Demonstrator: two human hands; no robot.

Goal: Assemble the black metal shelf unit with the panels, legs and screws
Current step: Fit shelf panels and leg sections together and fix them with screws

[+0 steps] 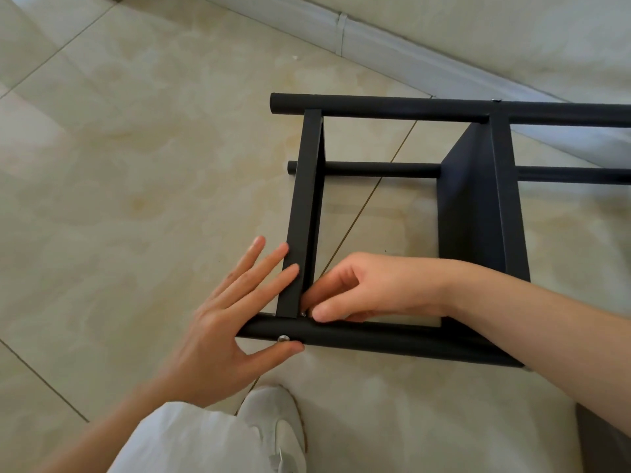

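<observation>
The black metal shelf unit (478,206) lies on its side at one o'clock of the flat, straight-fingered left hand (232,322); the right hand (362,288) pinches something small, unidentifiable, at the near joint.

floor: beige tiles (136,165) | baseboard (375,39) | white shoe (276,425) | white trouser leg (191,442)

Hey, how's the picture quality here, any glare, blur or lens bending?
Head view: soft, even daylight; a faint sheen on the floor tiles; the baseboard bows from wide-angle distortion; the black shelf frame and both hands, left hand and right hand, look sharp, casting only weak shadows.
</observation>
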